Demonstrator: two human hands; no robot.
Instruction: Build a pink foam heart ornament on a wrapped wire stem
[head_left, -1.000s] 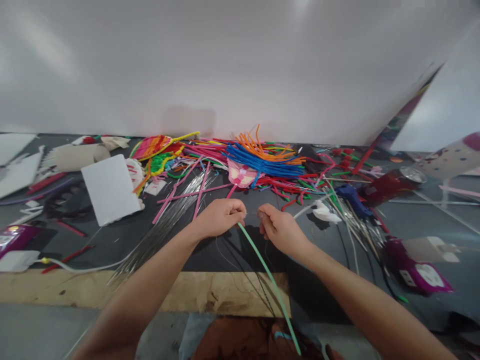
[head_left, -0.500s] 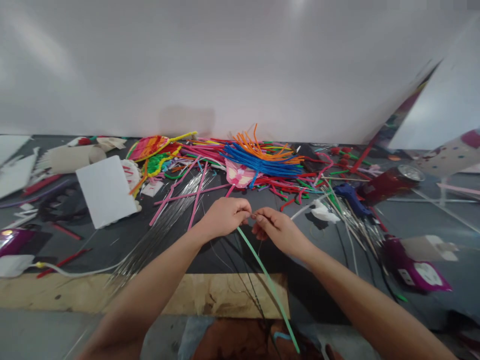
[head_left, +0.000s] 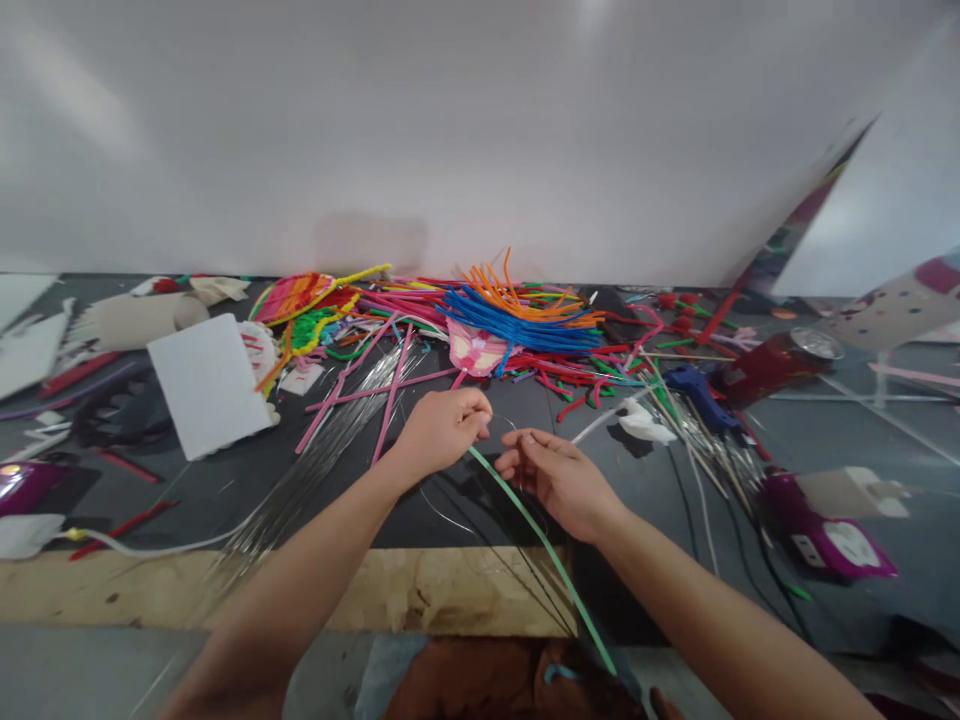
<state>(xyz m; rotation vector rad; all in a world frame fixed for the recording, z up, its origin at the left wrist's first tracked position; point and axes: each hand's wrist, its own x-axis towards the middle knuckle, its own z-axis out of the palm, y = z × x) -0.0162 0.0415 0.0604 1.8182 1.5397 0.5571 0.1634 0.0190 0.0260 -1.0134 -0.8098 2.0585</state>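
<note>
Nearest to me, a brown cloth lies over my lap, and a green plastic strip rises from it toward my hands. A pale wooden board edges the near side of the counter, and thin black wires hang down across it.

My hands are apart, with a small gap between them. My left hand is closed, its fingers pinching a thin silver wire, which arcs across toward my right hand. The top of the strip ends just under my left fingertips; I cannot tell whether they hold it. My right hand is open, its fingers reaching toward the wire, close beside the strip.

Left of my left hand, a long bundle of silver wires fans across the counter, and a white foam board lies beyond it. To my right are a blue glue gun and a red can. Farthest off, blue and orange pipe cleaners are heaped among pink and red straws against the white wall.
</note>
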